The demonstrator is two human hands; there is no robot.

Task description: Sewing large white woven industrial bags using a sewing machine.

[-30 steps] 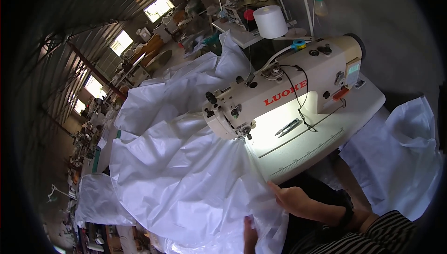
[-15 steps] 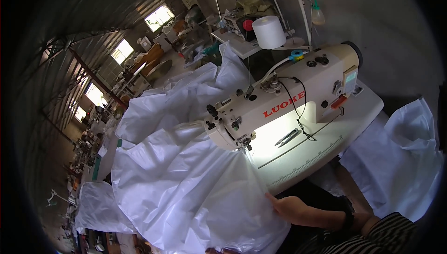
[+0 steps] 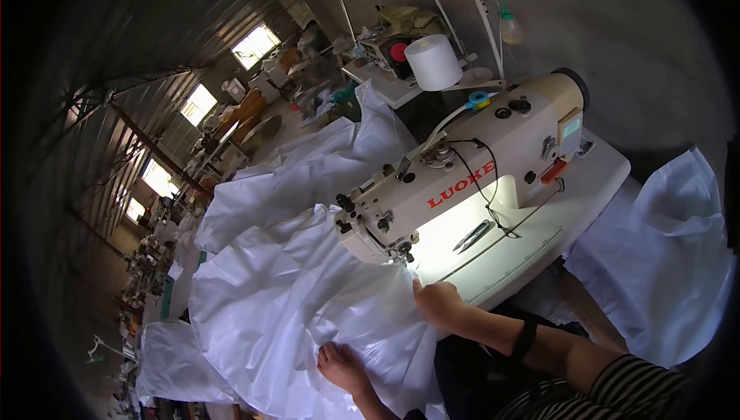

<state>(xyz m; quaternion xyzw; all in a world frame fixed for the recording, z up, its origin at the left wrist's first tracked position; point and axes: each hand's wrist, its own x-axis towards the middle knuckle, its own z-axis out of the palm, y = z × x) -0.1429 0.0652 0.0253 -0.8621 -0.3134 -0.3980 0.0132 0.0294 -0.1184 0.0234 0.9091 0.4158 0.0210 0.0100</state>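
White fabric is spilling in broad folds off the left edge of the sewing surface, its near hem lying just beside the needle area of the cream sewing machine. To the right of the needle, a bare stretch of the surface is lying open, crossed only by scissors. The right hand is pressing flat on the fabric's edge close to the needle, fingers spread. The left hand is resting lower on the cloth, fingers curled and bunching a fold. A white thread cone is standing behind the machine.
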